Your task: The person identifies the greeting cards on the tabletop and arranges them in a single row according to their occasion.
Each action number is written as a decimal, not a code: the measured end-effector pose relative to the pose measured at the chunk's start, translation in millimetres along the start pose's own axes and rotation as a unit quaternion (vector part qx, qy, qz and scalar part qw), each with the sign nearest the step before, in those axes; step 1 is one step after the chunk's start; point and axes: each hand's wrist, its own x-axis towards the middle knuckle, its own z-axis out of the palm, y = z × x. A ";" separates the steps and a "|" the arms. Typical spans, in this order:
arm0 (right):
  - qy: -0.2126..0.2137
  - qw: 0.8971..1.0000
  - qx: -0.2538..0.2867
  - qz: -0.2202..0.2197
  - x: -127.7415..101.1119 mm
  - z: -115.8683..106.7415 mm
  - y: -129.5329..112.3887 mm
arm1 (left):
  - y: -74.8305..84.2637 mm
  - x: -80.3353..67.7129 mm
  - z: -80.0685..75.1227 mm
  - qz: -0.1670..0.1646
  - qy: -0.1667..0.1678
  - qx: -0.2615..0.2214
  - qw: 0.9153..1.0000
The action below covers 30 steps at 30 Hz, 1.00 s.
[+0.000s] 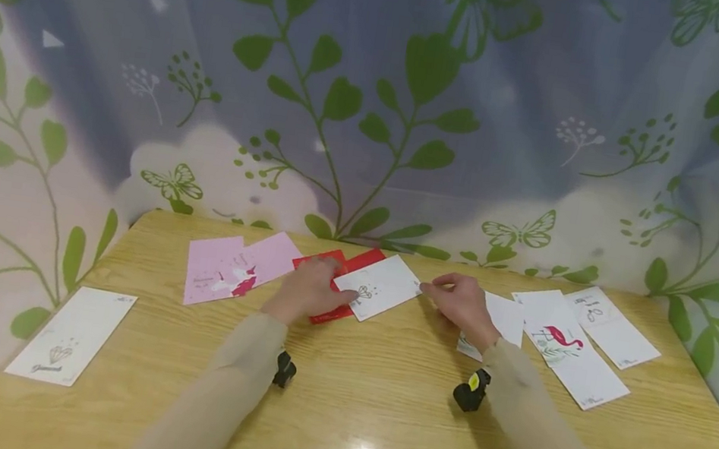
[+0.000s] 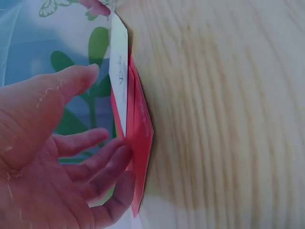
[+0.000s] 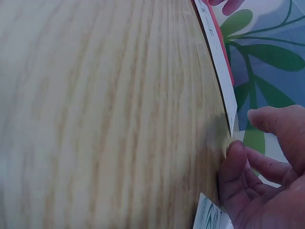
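Observation:
A white card with a diamond drawing lies over red envelopes at the back middle of the table. My left hand rests by the card's left side. In the left wrist view its fingers touch the red envelopes, while the thumb stands apart from the card. At the card's right corner is my right hand, its fingertips touching or very near that corner. The right wrist view shows a gap between its thumb and forefinger. Partly under the right hand lies another white card with a leafy print.
Two pink cards lie at the back left. A white diamond card is near the left edge. To the right are a flamingo card and a white card with lettering. A patterned curtain hangs behind the table.

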 end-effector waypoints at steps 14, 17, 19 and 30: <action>0.021 0.994 -0.105 -0.027 2.9 10.9 -3.3 | 9.5 0.8 9.5 -0.052 -0.018 0.074 0.996; 0.018 0.993 -0.112 -0.022 1.5 11.1 -5.0 | 11.0 1.2 9.4 -0.059 -0.017 0.070 0.996; 0.014 0.993 -0.112 -0.019 0.5 10.6 -5.6 | 12.1 2.3 9.7 -0.062 -0.015 0.065 0.996; 0.016 0.993 -0.114 -0.006 -1.2 10.6 -4.6 | 7.0 8.3 19.3 -0.046 0.049 -0.034 0.997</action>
